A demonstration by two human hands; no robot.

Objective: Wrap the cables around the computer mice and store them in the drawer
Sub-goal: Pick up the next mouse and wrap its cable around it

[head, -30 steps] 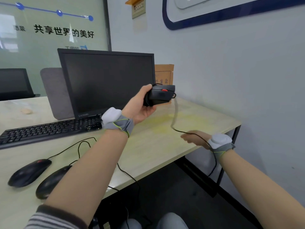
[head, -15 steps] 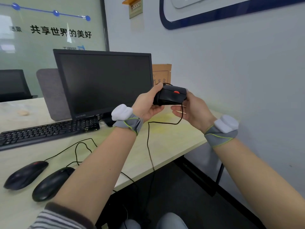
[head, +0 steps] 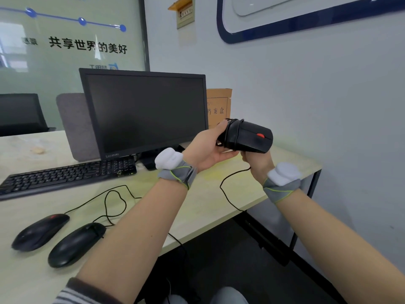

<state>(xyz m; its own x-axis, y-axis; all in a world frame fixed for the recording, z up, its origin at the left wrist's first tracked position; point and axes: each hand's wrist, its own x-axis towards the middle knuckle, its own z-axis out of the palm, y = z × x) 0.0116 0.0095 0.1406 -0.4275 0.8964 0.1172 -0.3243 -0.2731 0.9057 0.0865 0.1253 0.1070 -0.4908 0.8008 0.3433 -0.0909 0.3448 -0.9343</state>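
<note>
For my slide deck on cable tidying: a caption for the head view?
Both hands wrap a cable around a black mouse above the desk.

The held mouse (head: 248, 137) is black with a red wheel, wound in black cable (head: 232, 195); two more black mice (head: 40, 231) (head: 75, 243) lie on the pale wood-grain table (head: 208, 194). Keyboard (head: 65, 175) and monitor (head: 143, 111) are black, the wristbands (head: 178, 173) grey with lime trim, the sleeve (head: 85, 292) striped grey and white, the box (head: 219, 106) brown

Three mice (head: 248, 137) (head: 40, 231) (head: 75, 243), one keyboard (head: 65, 175), one monitor (head: 144, 113)
</note>
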